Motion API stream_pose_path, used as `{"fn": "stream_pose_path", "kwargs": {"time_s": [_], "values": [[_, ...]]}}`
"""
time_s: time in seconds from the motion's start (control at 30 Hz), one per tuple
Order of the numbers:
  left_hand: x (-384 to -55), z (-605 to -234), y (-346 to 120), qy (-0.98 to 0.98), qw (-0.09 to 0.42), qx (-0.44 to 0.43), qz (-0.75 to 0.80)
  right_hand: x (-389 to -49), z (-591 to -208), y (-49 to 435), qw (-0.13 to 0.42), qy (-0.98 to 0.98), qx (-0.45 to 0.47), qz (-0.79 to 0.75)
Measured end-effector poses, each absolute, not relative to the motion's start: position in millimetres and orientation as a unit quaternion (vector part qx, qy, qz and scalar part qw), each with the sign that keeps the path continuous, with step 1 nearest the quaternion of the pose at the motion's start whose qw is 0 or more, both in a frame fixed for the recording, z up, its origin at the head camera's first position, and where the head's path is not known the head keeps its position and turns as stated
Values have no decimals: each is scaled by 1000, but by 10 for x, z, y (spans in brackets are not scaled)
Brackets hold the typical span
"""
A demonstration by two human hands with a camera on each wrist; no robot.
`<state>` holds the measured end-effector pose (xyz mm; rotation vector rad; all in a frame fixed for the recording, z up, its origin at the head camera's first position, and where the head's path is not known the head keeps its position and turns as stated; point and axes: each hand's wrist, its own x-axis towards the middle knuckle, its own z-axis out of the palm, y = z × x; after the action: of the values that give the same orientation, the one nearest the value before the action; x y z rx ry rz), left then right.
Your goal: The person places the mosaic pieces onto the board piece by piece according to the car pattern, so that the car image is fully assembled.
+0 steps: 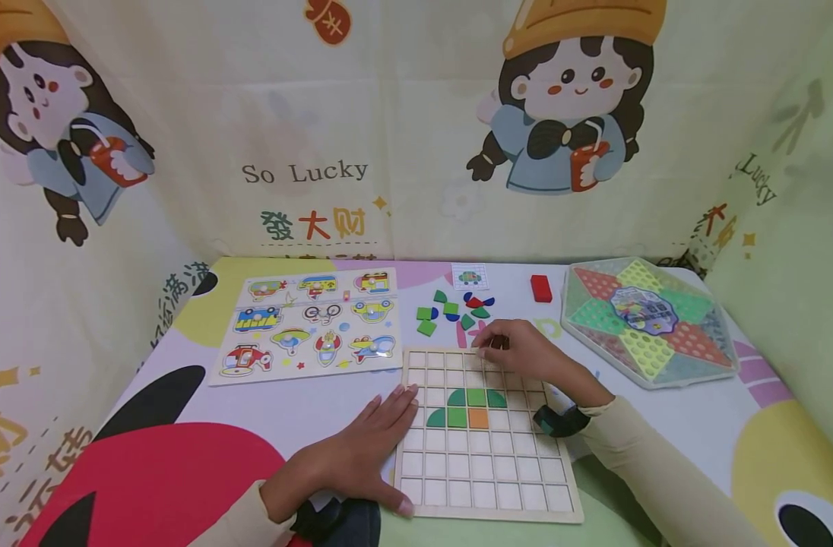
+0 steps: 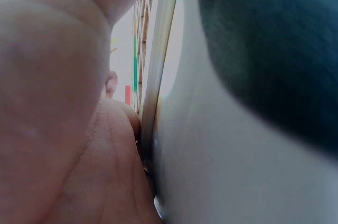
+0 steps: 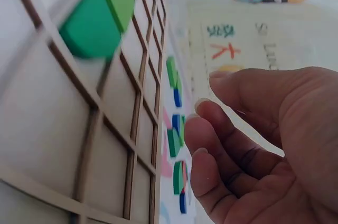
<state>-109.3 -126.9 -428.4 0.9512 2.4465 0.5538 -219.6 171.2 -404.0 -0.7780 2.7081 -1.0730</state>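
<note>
A wooden grid board lies in front of me with several pieces in its upper cells. These include an orange square, a light green square and dark green quarter-circles. My left hand rests with extended fingers along the board's left edge, thumb near the lower corner. Over the board's far edge is my right hand, fingers loosely bent. In the right wrist view its thumb stands apart from the fingers, with nothing between them. Loose green pieces lie just beyond the board.
A picture card and a red block lie at the back. To the left is a vehicle peg puzzle. A clear hexagonal box with a coloured star stands at the right. Printed cloth hangs behind the table.
</note>
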Motion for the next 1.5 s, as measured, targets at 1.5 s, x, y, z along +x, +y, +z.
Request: {"fn": "stream_pose_path", "kwargs": {"time_s": [1.5], "values": [[-1109,-4283,-1277,890,216,354,188,-3102,-4265,1516,37,932,-116,-342]]}}
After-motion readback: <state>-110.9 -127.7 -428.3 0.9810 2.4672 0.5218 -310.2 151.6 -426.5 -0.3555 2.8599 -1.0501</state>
